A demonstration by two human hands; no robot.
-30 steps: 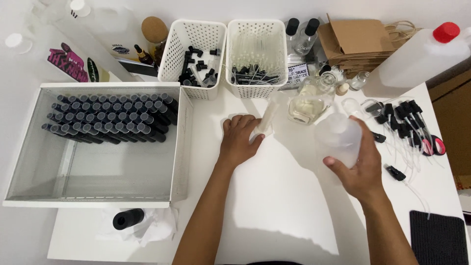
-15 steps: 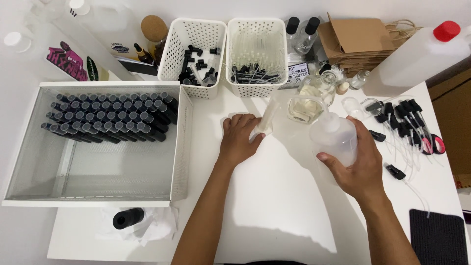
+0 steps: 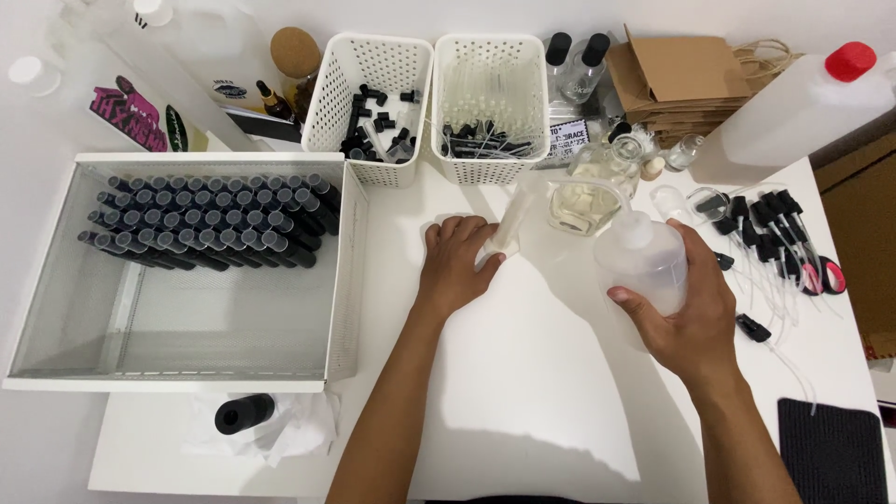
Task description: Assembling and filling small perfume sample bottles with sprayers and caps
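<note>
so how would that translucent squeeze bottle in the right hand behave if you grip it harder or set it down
The squeeze bottle looks like soft translucent plastic, so it would probably give under the right hand rather than stay stiff. Its wide round body suggests it would stand steadily upright, though on its side it could roll. How full it is cannot be told, so its weight is uncertain.

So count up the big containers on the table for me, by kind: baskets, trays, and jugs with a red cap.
White plastic baskets: 2, one with black caps, one with clear tubes.
White tray of small dark-capped vials: 1.
Jug with a red cap: 1.
Total: 4.
The squeeze bottle in the right hand is not included.
</note>
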